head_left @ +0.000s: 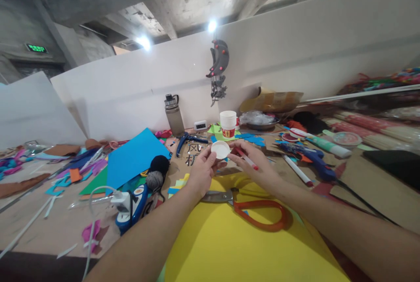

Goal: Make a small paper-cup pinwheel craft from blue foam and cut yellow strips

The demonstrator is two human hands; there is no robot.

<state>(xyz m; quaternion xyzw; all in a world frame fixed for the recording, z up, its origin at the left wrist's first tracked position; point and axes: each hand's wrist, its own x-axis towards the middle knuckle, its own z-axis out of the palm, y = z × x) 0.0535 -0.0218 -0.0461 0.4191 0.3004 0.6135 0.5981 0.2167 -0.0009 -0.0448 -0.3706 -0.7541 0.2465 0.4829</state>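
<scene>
A white paper cup [220, 150], its round end facing me, is held between my hands above the table. My left hand [202, 170] is closed on the cup's left side. My right hand [254, 163] grips a red and white marker pen [246, 159], and its fingertips touch the cup's right edge. Below my hands, scissors with orange handles [262, 215] lie on a large yellow sheet [210, 242]. Just beyond the cup stands a stack of paper cups [228, 121] with red printing near the bottom.
A blue sheet [136, 159], yarn balls [155, 181] and a power strip [136, 209] lie to the left. A water bottle [174, 118] stands at the back. On the right are a blue glue gun [316, 163] and a white marker [298, 170].
</scene>
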